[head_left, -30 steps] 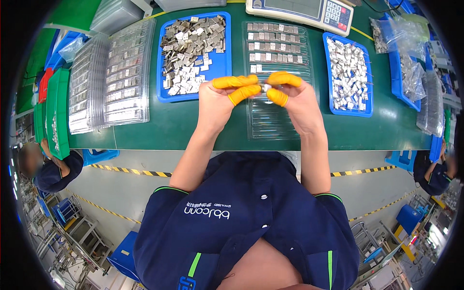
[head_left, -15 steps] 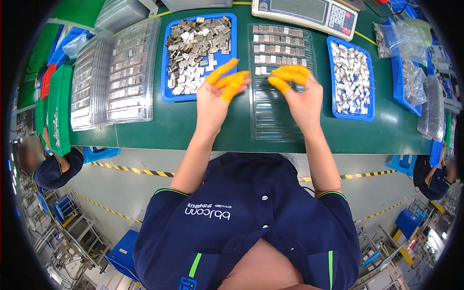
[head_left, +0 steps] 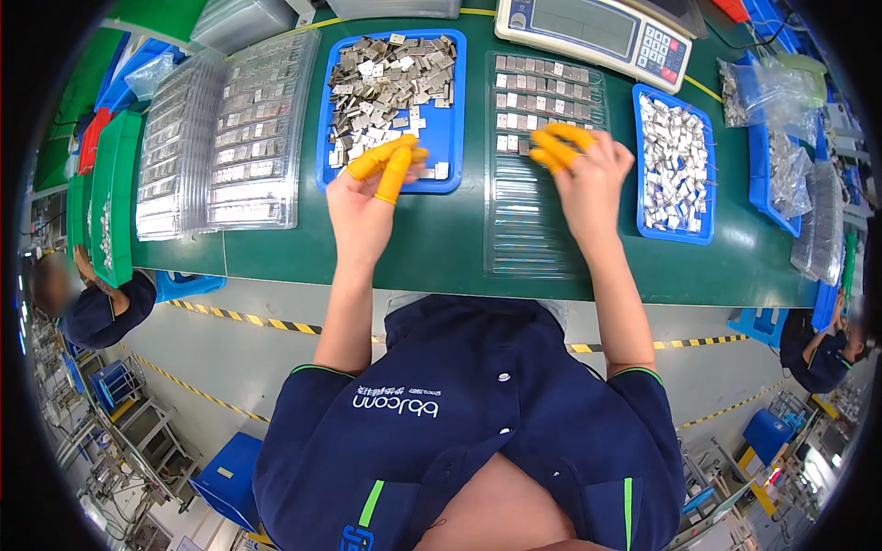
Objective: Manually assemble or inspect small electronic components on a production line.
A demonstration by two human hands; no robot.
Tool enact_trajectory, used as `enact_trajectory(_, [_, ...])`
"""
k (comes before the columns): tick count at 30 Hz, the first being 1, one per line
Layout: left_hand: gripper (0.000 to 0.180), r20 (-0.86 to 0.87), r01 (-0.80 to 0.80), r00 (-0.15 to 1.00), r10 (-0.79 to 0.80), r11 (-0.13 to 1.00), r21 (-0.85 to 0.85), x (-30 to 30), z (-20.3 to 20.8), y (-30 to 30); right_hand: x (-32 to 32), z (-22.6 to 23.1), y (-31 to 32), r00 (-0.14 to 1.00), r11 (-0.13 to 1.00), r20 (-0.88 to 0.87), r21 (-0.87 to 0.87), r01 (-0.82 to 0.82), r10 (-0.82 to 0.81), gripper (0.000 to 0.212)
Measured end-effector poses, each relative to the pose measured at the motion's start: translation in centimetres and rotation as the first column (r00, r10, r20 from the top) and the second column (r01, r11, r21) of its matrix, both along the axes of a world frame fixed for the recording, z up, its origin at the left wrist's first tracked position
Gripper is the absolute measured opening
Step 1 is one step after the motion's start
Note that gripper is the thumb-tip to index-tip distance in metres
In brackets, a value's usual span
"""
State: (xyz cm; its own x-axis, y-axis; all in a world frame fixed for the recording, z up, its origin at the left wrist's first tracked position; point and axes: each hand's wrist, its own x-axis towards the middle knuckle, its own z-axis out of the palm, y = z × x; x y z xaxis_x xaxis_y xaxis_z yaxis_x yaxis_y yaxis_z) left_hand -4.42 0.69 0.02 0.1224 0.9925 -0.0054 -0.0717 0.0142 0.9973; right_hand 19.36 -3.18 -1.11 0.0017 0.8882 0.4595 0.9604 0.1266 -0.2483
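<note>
My left hand (head_left: 364, 197), with yellow finger covers, hangs over the near edge of a blue tray (head_left: 462, 119) heaped with small flat metal pieces (head_left: 390, 78). Its fingers are drawn together and the tips are slightly blurred; whatever they hold is hidden. My right hand (head_left: 593, 184), also in yellow finger covers, is over a clear plastic tray with ridged slots (head_left: 533, 225). Its fingertips pinch close together at the fourth row of small metal pieces (head_left: 507, 143), and I cannot make out what is between them. The far rows hold similar pieces; the nearer slots show bare plastic.
Right of the clear tray stands a blue tray of white-and-silver small parts (head_left: 675, 165). Behind is a weighing scale (head_left: 593, 32). Stacked filled clear trays (head_left: 253, 138) lie at left, beside green bins (head_left: 115, 202). Bagged parts (head_left: 781, 161) are at far right. Other people sit on both sides.
My left hand has moved left and nearer, from beside the clear tray to the blue tray's near edge. My right hand has shifted slightly right, staying over the clear tray. The view has shifted a little.
</note>
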Motion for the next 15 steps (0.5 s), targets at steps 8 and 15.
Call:
enact_trajectory(8, [0.021, -0.696, 0.072, 0.691, 0.195, 0.939, 0.335, -1.8, 0.1, 4.1, 8.6, 0.6, -4.5, 0.876, 0.899, -0.201, -0.064, 0.434, -0.438, 0.019])
enact_trajectory(15, [0.019, -0.871, 0.269, 0.401, 0.283, 0.873, 0.407, -0.7, -1.0, 4.2, 1.6, 0.8, -0.7, 0.973, 0.996, -0.220, -0.034, -0.081, 0.071, 0.021])
